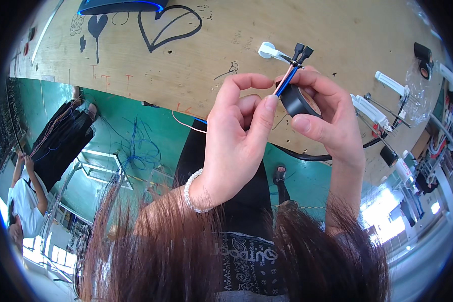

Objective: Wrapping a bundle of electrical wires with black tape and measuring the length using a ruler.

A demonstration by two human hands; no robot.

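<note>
My left hand (239,126) pinches a pair of wires (286,82), one pink and one blue, between thumb and fingers. Two black connectors (302,51) cap the wires' upper ends, pointing away from me. A roll of black tape (296,102) sits in my right hand (327,110), gripped between thumb and fingers right beside the wires. Just beyond the connectors, on the wooden table, lies a white plastic piece (270,51). Whether tape is stuck to the wires is too small to tell.
The wooden table (226,30) bears marker drawings. At its right are white plastic parts (370,110), more black tape rolls (424,60) and a black cable (307,156). Blue wires (138,148) lie on the green floor. Another person (32,176) is at the left.
</note>
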